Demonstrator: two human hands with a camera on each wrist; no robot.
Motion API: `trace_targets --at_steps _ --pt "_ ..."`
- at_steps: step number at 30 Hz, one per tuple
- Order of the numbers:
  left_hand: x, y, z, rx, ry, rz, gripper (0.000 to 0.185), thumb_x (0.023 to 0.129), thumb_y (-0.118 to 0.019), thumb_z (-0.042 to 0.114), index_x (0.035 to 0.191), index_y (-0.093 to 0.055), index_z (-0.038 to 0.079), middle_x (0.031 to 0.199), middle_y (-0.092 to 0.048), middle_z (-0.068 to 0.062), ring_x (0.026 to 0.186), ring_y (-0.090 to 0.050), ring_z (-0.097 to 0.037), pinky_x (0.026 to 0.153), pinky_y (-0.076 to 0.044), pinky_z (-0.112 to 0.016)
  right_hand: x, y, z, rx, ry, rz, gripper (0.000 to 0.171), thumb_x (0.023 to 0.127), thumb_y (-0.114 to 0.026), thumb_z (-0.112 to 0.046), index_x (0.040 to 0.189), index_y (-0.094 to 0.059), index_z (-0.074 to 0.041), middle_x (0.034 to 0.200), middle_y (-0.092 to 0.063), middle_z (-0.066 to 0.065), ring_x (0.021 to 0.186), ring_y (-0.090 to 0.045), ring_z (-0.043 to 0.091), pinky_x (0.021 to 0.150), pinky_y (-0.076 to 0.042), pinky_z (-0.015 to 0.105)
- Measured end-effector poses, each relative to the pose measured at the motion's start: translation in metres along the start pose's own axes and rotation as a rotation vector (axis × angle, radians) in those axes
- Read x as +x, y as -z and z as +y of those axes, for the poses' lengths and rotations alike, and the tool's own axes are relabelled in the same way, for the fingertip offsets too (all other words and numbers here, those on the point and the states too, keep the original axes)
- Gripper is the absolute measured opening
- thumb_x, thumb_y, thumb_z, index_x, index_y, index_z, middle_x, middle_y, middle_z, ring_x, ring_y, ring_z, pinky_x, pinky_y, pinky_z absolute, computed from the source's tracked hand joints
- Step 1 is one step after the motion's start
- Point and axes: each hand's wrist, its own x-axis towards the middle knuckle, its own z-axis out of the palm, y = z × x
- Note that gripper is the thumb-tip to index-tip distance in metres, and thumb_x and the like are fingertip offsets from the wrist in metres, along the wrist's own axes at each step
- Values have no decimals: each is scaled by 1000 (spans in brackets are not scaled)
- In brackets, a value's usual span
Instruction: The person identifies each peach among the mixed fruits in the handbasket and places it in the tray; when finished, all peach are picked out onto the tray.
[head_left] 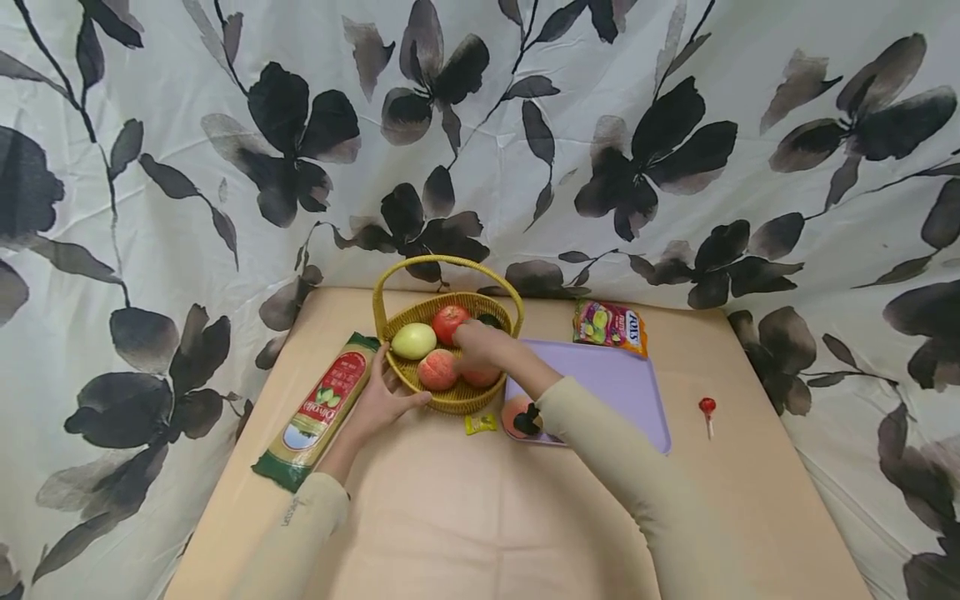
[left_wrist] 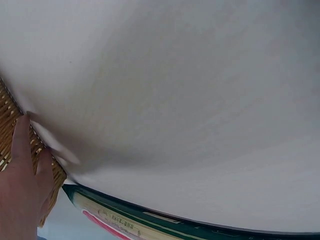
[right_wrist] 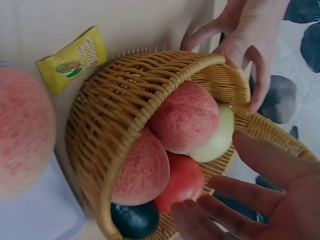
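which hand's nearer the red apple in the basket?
Right. The right hand reaches into the basket, open fingers just over the red apple. The left hand holds the basket's outer rim, with the green apple between it and the red one.

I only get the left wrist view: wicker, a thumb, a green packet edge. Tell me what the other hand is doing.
Observer: The right hand reaches into the wicker basket, fingers spread over the fruit, gripping nothing.
Operator: List the fruit in there.
Observer: A red apple, a pale green fruit, two peaches and a dark green fruit.
Operator: Report what my hand is on.
Observer: The left hand holds the basket's rim, beside the spaghetti packet.
Operator: Say what lies right of the basket.
Observer: A purple tray with one peach on it.
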Motion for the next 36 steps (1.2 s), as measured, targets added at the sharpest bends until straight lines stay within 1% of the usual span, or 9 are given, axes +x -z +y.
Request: trace_targets --at_steps 3,7,12,16,20,25,30,33,36 --pt "-1 -1 -1 -6 13 6 127 88 -86 24 166 14 23 175 -1 -18 160 -16 -43 127 -29 -56 10 -3 -5 9 -32 3 15 91 -77 -20 85 -68 -10 94 -60 4 89 -53 19 76 -49 35" --pt "-1 -2 -3 -17 9 7 126 87 -87 26 166 12 24 175 -1 -17 160 -17 -42 127 -30 -56 22 -6 -9 42 -64 -13 16 88 -81 -19 95 -69 -10 111 -63 8 95 -54 22 80 -51 36" --pt "0 -2 -5 -29 -10 7 125 87 -87 25 167 10 26 175 -1 -16 160 -17 -43 126 -30 -57 32 -11 -13 37 -129 -33 21 87 -82 -20 101 -68 -13 133 -58 14 106 -55 25 80 -49 38" --pt "0 -1 -5 -26 -11 7 124 88 -86 25 167 9 27 175 0 -14 160 -18 -43 126 -30 -58 38 -18 -16 24 -175 -51 24 84 -85 -16 100 -67 -13 142 -54 18 104 -52 26 76 -50 38" --pt "-1 -1 -5 -39 -7 4 124 87 -86 21 167 9 27 176 0 -13 160 -17 -43 127 -28 -58 44 -27 -18 4 -152 -29 18 88 -82 -13 100 -68 -13 141 -56 17 99 -52 23 72 -51 38" --pt "-1 0 -5 -56 -5 -6 126 86 -88 23 167 9 29 176 0 -11 161 -15 -42 128 -26 -59 51 -32 -19 7 -69 13 22 88 -84 -16 98 -67 -9 115 -61 10 92 -54 21 70 -50 35" --pt "-1 2 -4 -35 -7 8 125 88 -86 24 167 10 29 176 -1 -9 161 -17 -40 128 -27 -58 56 -36 -18 69 -9 37 25 89 -84 -21 95 -67 -4 94 -60 6 83 -50 18 71 -48 31" --pt "-1 2 -4 -23 0 11 124 88 -86 23 167 10 29 176 -1 -9 161 -16 -40 128 -27 -58 56 -41 -18 118 16 45 32 91 -82 -24 108 -68 -1 97 -64 7 87 -54 18 79 -53 30" --pt "-2 1 -3 -11 6 10 125 87 -87 28 167 9 28 176 -2 -9 161 -17 -40 128 -28 -57 56 -48 -19 150 25 31 43 94 -79 -24 127 -65 0 113 -71 10 101 -63 22 94 -57 33"
